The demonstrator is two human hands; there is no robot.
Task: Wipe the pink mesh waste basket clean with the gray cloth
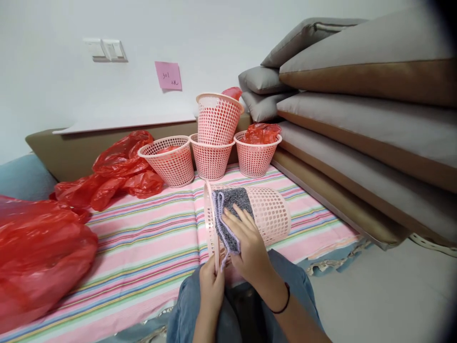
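A pale pink perforated plastic wastebasket [272, 214] lies on its side in front of me, its mouth facing left. My left hand [211, 280] is closed round the near edge of its rim. Against the basket's upper side, my right hand [248, 236] presses a folded dark grey cleaning cloth [233, 197] with a lilac edge. The fingers of that hand lie over the cloth, and the thumb is mostly hidden. A dark band circles the right wrist.
Behind stand several similar baskets [216, 162], one stacked tilted in another [217, 119]. Red plastic bags [43, 257] lie at left on the striped cloth [143, 247]. Grey and brown cushions [364, 109] are piled at right. A pink note [168, 76] sticks to the wall.
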